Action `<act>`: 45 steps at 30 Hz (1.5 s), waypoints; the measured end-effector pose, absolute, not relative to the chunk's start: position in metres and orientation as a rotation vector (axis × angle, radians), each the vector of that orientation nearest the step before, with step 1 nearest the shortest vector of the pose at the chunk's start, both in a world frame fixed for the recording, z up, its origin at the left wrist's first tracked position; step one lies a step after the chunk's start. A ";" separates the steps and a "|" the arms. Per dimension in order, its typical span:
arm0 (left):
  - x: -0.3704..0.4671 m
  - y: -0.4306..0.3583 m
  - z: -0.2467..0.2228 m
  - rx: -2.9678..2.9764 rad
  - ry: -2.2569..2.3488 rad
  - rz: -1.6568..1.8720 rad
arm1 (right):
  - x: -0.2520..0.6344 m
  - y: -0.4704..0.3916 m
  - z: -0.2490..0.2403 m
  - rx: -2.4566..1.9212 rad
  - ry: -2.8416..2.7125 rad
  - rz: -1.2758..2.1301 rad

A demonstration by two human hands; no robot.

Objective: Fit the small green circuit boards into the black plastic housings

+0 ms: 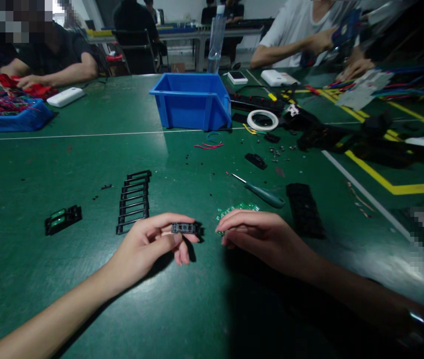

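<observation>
My left hand (pixel 152 239) pinches a small black plastic housing (pixel 185 228) between thumb and fingers, held above the green table. My right hand (pixel 258 234) is closed over a cluster of small green circuit boards (pixel 247 206); its thumb and fingertips are together, and whatever lies between them is hidden. Left of my left hand lies a black ladder-like plastic frame (pixel 134 199). Farther left is another black housing with green pieces in it (pixel 63 219). Beyond my right hand rests a screwdriver (pixel 264 194) with a green handle, and to its right a black ribbed block (pixel 304 209).
A blue bin (pixel 193 107) stands mid-table. Around it are a white tape roll (pixel 262 120), loose screws (pixel 277 153), red wires (pixel 210 145) and a black part (pixel 255 160). Another blue tray (pixel 13 117) holds wires at left. Co-workers sit across; one holds a power drill (pixel 346 27).
</observation>
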State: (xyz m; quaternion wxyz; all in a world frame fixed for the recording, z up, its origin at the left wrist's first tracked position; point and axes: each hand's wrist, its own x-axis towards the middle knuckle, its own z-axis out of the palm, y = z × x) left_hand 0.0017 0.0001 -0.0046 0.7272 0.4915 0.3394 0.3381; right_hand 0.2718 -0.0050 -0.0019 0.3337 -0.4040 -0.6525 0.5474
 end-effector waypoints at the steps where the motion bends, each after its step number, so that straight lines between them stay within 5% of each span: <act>1: 0.002 0.000 -0.005 1.081 0.748 0.747 | 0.272 -0.005 -0.002 -1.057 -1.709 1.424; 45: 0.001 -0.001 -0.004 1.090 0.762 0.731 | 0.272 -0.005 -0.005 -1.051 -1.707 1.432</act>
